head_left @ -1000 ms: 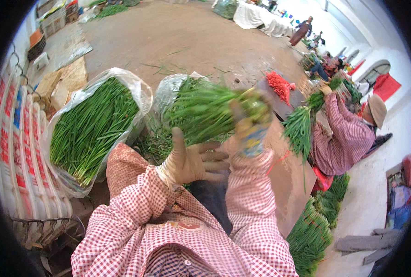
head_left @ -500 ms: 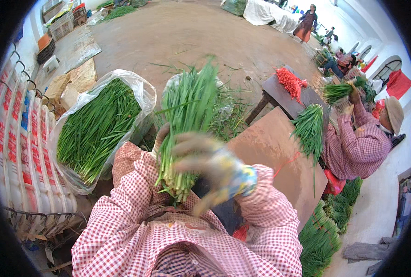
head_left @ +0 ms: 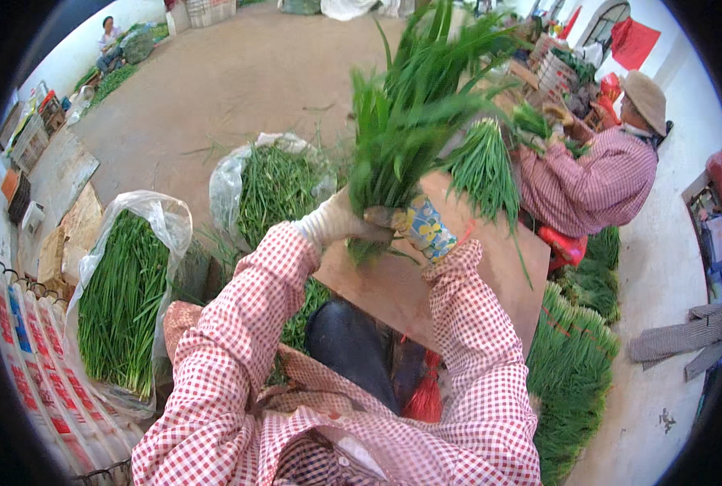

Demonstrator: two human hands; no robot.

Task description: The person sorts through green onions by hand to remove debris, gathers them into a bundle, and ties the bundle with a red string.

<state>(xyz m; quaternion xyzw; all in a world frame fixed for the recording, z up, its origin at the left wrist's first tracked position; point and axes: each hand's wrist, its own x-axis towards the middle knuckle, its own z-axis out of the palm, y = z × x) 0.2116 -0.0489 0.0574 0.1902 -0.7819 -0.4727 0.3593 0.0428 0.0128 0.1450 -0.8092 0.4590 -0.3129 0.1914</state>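
Lifting the green bunch (head_left: 410, 121) out over the left edge of the counter (head_left: 377, 285), you've got left hand (head_left: 351, 228) and right hand (head_left: 410, 221) both pinching it, making the hold two-handed.

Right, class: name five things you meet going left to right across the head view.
Clear bag of long greens, clear bag of tangled greens, held bunch of greens, red plastic, grey cloth.

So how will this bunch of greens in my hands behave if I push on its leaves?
The bunch of greens would probably flop, since its long leaves bend and splay toward the top. It may crease easily, as they look thin. Those jutting out sideways might slip loose.
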